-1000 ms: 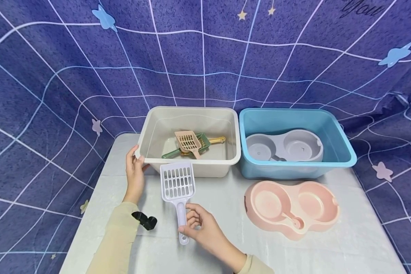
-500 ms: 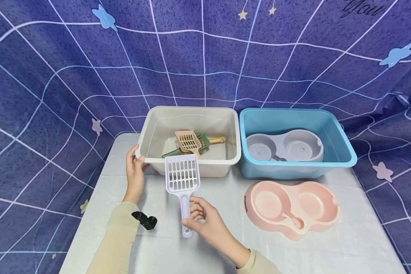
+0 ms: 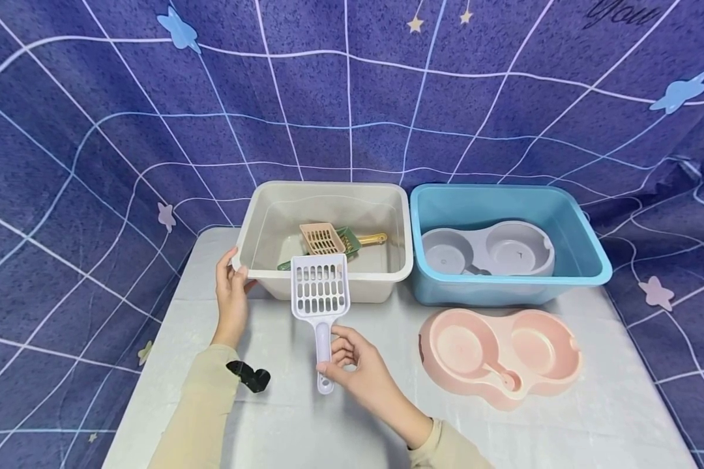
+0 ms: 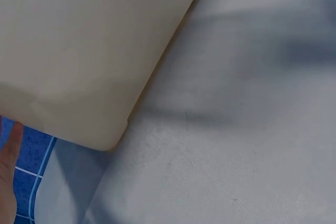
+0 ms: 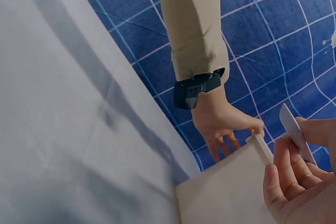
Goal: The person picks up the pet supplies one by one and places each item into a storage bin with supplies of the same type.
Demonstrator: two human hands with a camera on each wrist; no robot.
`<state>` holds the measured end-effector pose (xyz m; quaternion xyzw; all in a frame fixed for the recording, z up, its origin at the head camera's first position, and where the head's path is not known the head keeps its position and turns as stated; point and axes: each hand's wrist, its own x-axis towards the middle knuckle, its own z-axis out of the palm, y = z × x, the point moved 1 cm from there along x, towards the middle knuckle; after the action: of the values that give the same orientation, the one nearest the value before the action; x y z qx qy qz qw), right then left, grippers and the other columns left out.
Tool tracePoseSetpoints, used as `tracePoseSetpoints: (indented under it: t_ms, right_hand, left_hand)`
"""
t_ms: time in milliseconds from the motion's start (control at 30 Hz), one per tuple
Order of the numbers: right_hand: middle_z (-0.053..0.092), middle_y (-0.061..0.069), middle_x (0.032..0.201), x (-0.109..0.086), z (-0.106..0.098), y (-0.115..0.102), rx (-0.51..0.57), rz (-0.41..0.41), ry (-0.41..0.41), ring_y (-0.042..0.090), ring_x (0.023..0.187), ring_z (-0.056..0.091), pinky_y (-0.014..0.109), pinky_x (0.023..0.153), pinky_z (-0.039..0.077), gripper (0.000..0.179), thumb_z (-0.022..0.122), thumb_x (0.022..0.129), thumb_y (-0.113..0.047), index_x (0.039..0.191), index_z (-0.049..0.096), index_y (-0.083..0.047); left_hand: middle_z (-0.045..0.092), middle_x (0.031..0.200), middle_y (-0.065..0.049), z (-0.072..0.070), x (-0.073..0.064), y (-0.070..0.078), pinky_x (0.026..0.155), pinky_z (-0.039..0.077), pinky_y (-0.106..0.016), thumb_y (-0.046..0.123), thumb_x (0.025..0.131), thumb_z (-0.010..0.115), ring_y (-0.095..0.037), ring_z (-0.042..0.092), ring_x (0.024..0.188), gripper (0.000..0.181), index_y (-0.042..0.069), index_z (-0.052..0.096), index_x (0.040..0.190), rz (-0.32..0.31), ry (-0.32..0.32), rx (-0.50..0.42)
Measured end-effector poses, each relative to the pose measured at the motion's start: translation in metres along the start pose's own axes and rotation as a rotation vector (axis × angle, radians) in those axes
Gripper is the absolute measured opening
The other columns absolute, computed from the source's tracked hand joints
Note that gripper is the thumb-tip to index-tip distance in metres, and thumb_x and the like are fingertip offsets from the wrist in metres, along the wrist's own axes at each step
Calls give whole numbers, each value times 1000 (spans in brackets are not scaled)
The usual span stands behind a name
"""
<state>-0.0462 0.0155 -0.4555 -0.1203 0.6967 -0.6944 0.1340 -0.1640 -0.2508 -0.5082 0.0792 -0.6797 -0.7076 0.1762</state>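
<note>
The lilac scoop (image 3: 321,320) is nearing the beige bin (image 3: 369,291), right hand (image 3: 360,371) pinching its handle (image 3: 323,344), left hand (image 3: 231,305) gripping the rim (image 3: 375,276).

Pale table (image 3: 281,423), beige bin (image 3: 366,291), blue bin (image 3: 504,295), pink double bowl (image 3: 500,339)

Head view forward and down over table (image 3: 287,426), left-wrist view close to beige bin (image 4: 79,51), right-wrist view toward left hand (image 5: 219,119), bin in all.
</note>
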Motion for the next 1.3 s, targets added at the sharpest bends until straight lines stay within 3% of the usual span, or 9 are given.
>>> tracePoseSetpoints:
  t_ms: [267,500,767,1100,1300]
  right_hand:
    - [64,12,97,6,-6,-5,-15,-27,8,9,84,59,19,77,49,56,76,85,-3,133,51,8]
    - [65,14,96,12,-12,-7,-34,-53,20,9,83,59,19,77,48,55,75,85,-1,134,51,8]
    - [65,13,93,19,-19,-12,-48,-71,33,9,82,59,19,76,48,54,75,84,1,133,53,4]
    - [66,15,94,25,-28,-16,-50,-86,62,10,82,60,20,76,49,54,74,84,3,134,53,5]
    - [66,15,94,29,-34,-17,-34,-84,72,10,82,60,19,74,48,55,74,84,4,134,52,6]
  left_hand:
    - [47,137,-11,0,-1,0,98,46,-40,10,103,38,-19,51,116,46,16,37,149,14,3,-6]
    - [46,137,-10,0,1,-2,99,44,-44,12,104,39,-34,46,122,45,18,38,148,11,-2,4]
    - [45,138,-13,1,0,1,102,43,-47,12,103,39,-14,50,114,47,16,36,149,0,-3,4]
    - [45,138,-12,1,0,3,102,44,-47,11,102,38,-13,50,114,48,16,36,150,2,1,7]
    - [46,138,-12,1,-1,1,99,45,-44,12,102,39,-19,50,117,47,16,37,149,13,1,7]
